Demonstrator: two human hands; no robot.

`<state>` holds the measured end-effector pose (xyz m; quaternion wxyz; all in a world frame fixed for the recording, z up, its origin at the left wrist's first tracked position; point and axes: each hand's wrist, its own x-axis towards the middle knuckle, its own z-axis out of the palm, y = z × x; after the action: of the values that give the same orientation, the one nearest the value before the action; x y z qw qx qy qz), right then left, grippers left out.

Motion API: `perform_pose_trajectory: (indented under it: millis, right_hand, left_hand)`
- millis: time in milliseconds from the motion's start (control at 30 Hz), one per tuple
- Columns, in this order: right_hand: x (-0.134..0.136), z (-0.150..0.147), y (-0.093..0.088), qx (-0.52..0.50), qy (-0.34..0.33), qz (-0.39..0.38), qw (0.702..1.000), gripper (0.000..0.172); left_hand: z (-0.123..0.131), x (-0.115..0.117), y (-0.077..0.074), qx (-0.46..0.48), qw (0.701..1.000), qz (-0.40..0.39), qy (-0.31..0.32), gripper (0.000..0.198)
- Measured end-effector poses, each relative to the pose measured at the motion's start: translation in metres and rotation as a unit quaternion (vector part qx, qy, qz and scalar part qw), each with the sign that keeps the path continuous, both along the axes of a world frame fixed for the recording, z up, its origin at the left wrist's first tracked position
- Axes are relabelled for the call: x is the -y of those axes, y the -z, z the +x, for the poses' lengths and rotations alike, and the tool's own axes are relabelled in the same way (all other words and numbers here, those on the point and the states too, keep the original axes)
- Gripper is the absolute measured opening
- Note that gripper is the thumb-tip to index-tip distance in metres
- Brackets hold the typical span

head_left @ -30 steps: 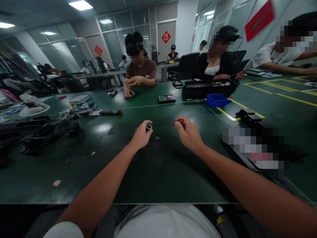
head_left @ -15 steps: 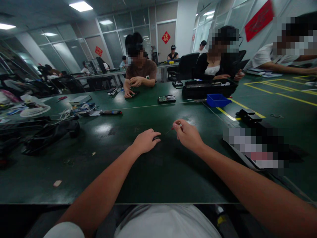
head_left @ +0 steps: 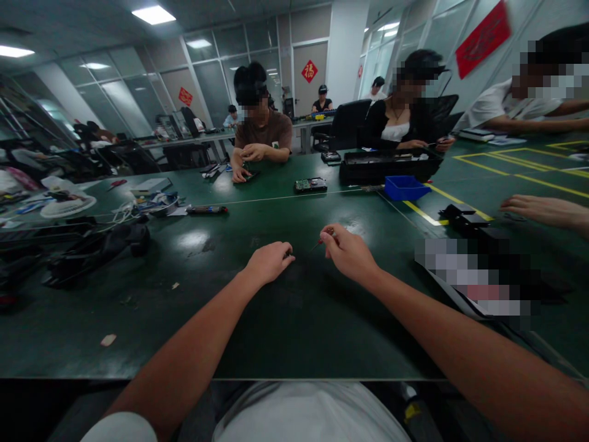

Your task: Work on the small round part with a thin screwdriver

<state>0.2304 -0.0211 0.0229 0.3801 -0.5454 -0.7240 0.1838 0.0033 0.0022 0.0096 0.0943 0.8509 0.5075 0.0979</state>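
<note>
My left hand (head_left: 269,263) is closed around a small dark part (head_left: 288,252), most of it hidden by the fingers, low over the green table (head_left: 313,331). To its right, my right hand (head_left: 347,248) pinches a thin screwdriver (head_left: 317,245) with a reddish handle. The slim shaft points left and down towards the left hand. A short gap separates its tip from the dark part.
Ahead lie a hard drive (head_left: 311,184), a blue bin (head_left: 407,187) and a long black casing (head_left: 390,166). A dark pen-like tool (head_left: 207,210) and black parts (head_left: 99,248) sit left. On the right are papers (head_left: 469,282) and a co-worker's hand (head_left: 529,207).
My left fingers have curled in around the dark part. My right hand and the screwdriver have shifted only slightly. A co-worker's hand has come in over the table at the right.
</note>
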Motion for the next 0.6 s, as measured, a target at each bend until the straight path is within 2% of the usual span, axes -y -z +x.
perform_pose_trajectory:
  millis: [67,200,300,367,467,533,600]
  right_hand:
    - [0.0,0.0,-0.001,0.0,-0.002,0.005,1.0,0.022]
    - [0.001,0.0,-0.002,0.004,-0.004,0.006,1.0,0.02]
    - [0.0,0.001,-0.002,0.002,-0.004,-0.007,1.0,0.02]
    - [-0.001,0.001,-0.001,-0.003,-0.01,-0.011,1.0,0.02]
    - [-0.002,0.002,0.002,-0.008,-0.021,-0.01,1.0,0.022]
    - [-0.002,0.002,0.003,-0.01,-0.022,-0.009,1.0,0.023]
    - [-0.002,0.002,0.004,-0.01,-0.02,-0.01,1.0,0.023]
  left_hand:
    - [-0.002,0.0,-0.002,0.026,1.0,-0.012,0.003,0.022]
    - [-0.015,-0.007,-0.011,0.149,0.987,-0.053,0.004,0.027]
    - [-0.035,-0.015,-0.021,0.277,0.954,-0.098,-0.055,0.027]
    - [-0.052,-0.02,-0.029,0.408,0.895,-0.135,-0.122,0.026]
    - [-0.083,-0.022,-0.042,0.606,0.753,-0.158,-0.201,0.021]
    - [-0.108,-0.02,-0.052,0.68,0.673,-0.158,-0.245,0.021]
    - [-0.137,-0.015,-0.06,0.709,0.627,-0.139,-0.292,0.021]
